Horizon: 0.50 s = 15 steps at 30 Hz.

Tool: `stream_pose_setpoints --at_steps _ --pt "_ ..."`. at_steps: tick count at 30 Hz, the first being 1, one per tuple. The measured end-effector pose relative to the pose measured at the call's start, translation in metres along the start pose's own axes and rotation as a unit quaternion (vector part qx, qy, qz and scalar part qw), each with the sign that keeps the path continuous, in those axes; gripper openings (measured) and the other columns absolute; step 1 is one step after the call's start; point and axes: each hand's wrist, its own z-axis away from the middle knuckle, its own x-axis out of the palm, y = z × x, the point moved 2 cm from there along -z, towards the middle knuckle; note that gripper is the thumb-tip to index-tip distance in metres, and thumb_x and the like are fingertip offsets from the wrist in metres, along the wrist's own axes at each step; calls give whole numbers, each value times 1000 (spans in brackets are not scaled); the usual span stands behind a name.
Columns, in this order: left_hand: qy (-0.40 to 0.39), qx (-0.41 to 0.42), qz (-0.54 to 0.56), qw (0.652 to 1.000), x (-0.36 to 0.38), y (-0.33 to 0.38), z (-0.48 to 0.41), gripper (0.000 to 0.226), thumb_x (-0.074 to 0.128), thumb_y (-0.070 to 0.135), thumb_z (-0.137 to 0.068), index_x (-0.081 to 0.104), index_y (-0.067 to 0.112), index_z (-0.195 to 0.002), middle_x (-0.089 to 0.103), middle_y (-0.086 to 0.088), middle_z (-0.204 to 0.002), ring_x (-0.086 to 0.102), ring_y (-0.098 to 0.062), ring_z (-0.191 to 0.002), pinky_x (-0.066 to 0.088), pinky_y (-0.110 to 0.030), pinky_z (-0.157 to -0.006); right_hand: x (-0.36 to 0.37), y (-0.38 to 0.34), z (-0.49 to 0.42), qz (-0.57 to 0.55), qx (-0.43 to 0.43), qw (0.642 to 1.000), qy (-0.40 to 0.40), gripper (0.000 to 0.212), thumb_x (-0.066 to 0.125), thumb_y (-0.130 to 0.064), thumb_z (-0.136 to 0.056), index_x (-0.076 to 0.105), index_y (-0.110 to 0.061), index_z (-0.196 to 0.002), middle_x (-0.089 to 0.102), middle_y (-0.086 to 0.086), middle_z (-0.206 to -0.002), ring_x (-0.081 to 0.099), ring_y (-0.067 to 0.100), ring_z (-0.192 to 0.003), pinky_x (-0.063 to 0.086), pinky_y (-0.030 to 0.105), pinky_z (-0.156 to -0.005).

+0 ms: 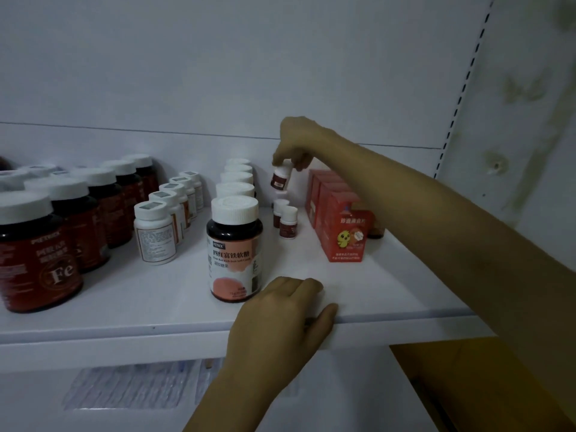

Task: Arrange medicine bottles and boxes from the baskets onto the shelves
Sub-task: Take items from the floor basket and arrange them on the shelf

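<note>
My right hand (296,145) reaches to the back of the white shelf (156,307) and pinches the white cap of a small brown bottle (281,177), held in the air above a short row of like small bottles (288,222). My left hand (286,310) rests on the shelf's front edge with its fingers curled over the lip, beside a pink-labelled jar (234,248) at the head of a row of jars.
Dark red "Fe" jars (37,254) fill the shelf's left end, with white pill bottles (155,233) next to them. Red boxes (339,219) stand in a row at the right. A cardboard box (467,385) sits below right. A slotted upright (461,88) bounds the shelf.
</note>
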Motion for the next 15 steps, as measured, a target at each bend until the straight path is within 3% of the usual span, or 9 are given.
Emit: stream_pose_setpoints --at_steps 5,8,9,11,13,15 --pt "-31 -13 15 999 -2 1 0 32 45 50 -85 65 24 -90 64 10 -76 60 -11 -70 51 -24 -54 -42 12 79 -77 -50 991 99 19 71 -17 -82 61 -3 -92 70 14 -84 72 22 -69 60 34 -62" --pt "-16 -93 188 978 -11 9 1 34 53 54 -87 63 29 -109 69 14 -94 64 -2 -85 56 -25 -72 -48 25 146 -168 -76 972 145 17 71 -17 -83 60 -12 -95 68 6 -86 70 18 -71 59 30 -58" --pt "0 -141 287 948 -17 16 0 34 59 52 -85 61 31 -111 71 14 -95 66 -3 -88 56 -22 -75 -48 29 167 -206 -85 963 150 17 71 -17 -83 60 -15 -96 68 4 -87 70 16 -71 59 29 -58" --pt "40 -225 467 854 -30 30 -4 44 64 52 -77 54 33 -115 73 10 -95 69 -8 -87 57 -23 -76 -43 37 207 -275 -104 944 148 16 71 -15 -82 62 -20 -94 68 1 -90 70 12 -73 58 26 -60" --pt "63 -276 587 758 -40 43 -7 55 65 52 -72 50 31 -121 73 4 -98 72 -16 -85 58 -26 -71 -37 43 239 -330 -126 926 132 19 70 -8 -82 63 -21 -94 69 0 -94 69 10 -78 56 21 -64" --pt "61 -284 656 696 -50 53 -8 52 66 53 -77 54 28 -121 72 -2 -102 72 -21 -85 58 -27 -68 -31 46 263 -367 -158 910 112 24 68 0 -82 63 -18 -96 70 1 -99 70 12 -84 56 22 -70"
